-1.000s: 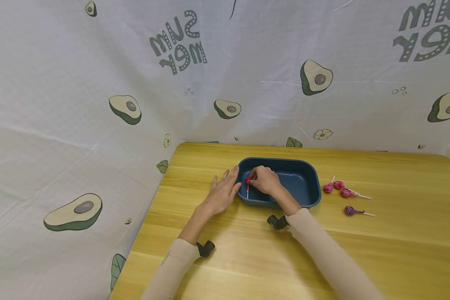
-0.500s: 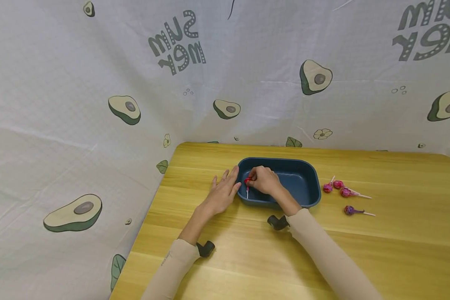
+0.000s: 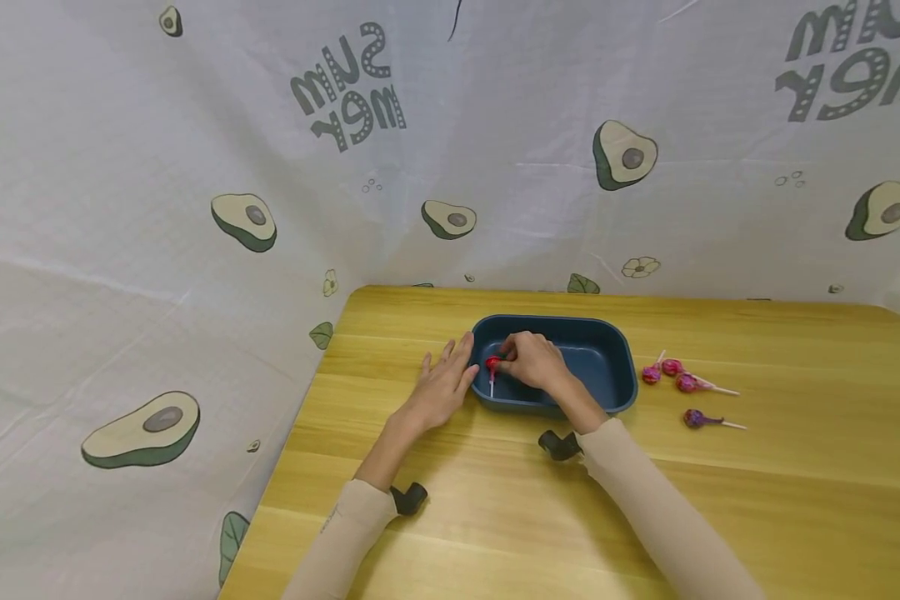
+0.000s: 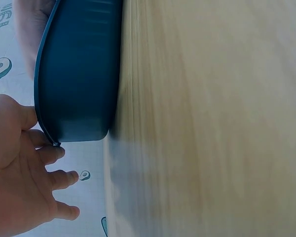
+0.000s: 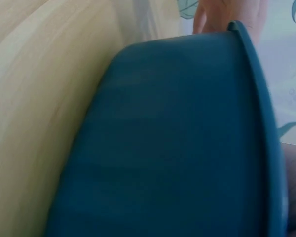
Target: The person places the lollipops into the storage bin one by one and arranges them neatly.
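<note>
A dark blue rectangular bin (image 3: 596,375) stands on the wooden table. A red lollipop (image 3: 492,364) lies in its left end, white stick toward the near wall. My right hand (image 3: 536,362) reaches into the bin just right of the candy, with a small gap between thumb and index finger; the thumb tip is close to the candy. Fingers spread, my left hand (image 3: 438,392) rests against the bin's left end. In the left wrist view, its thumb touches the bin's rim (image 4: 38,89). The bin's outer wall (image 5: 163,138) hides the right fingers in the right wrist view.
Right of the bin, three pink lollipops (image 3: 686,382) lie close together, and a purple lollipop (image 3: 694,418) lies nearer me. A white avocado-print cloth (image 3: 525,192) hangs behind the table (image 3: 480,517). A black wrist mount (image 3: 558,446) juts from each sleeve.
My right fingers have drawn slightly right, off the red lollipop, and more of its candy shows. The left hand stays at the bin. The head view has shifted a little.
</note>
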Action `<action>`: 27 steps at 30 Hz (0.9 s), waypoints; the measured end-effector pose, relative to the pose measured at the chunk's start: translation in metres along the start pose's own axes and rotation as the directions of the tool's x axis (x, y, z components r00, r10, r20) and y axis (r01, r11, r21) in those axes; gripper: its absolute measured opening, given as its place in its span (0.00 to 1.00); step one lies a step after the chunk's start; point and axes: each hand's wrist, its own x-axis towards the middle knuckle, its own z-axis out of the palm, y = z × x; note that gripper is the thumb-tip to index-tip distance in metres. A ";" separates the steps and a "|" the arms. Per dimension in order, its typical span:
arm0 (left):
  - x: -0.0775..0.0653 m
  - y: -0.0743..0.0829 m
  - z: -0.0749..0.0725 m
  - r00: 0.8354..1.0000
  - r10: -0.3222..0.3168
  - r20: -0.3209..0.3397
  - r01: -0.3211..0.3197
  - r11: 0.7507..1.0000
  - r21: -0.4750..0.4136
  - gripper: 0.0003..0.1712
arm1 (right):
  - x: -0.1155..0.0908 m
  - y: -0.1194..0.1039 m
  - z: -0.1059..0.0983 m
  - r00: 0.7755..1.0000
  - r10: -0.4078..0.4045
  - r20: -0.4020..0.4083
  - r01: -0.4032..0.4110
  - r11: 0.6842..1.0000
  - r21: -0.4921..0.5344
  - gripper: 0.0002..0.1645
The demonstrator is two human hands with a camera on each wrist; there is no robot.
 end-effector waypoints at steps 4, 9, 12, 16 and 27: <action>-0.001 0.001 0.000 1.000 0.001 -0.006 -0.001 1.000 -0.019 0.37 | -0.010 0.003 -0.012 1.000 -0.002 -0.023 0.002 1.000 0.001 0.23; -0.002 0.002 0.001 1.000 -0.002 -0.012 0.001 1.000 -0.019 0.37 | -0.026 0.013 -0.033 0.997 -0.007 -0.072 0.010 0.999 0.042 0.23; -0.002 0.002 0.001 1.000 -0.001 -0.016 0.000 1.000 -0.017 0.37 | -0.036 0.024 -0.048 0.993 -0.010 -0.114 0.018 0.998 0.067 0.22; -0.002 0.000 0.002 1.000 0.001 -0.024 -0.002 1.000 -0.019 0.37 | -0.050 0.043 -0.072 0.985 0.000 -0.170 0.015 0.996 0.087 0.22; -0.002 0.002 0.002 1.000 0.003 -0.019 -0.004 1.000 -0.021 0.37 | -0.087 0.133 -0.127 0.970 0.088 -0.226 -0.084 0.996 0.025 0.23</action>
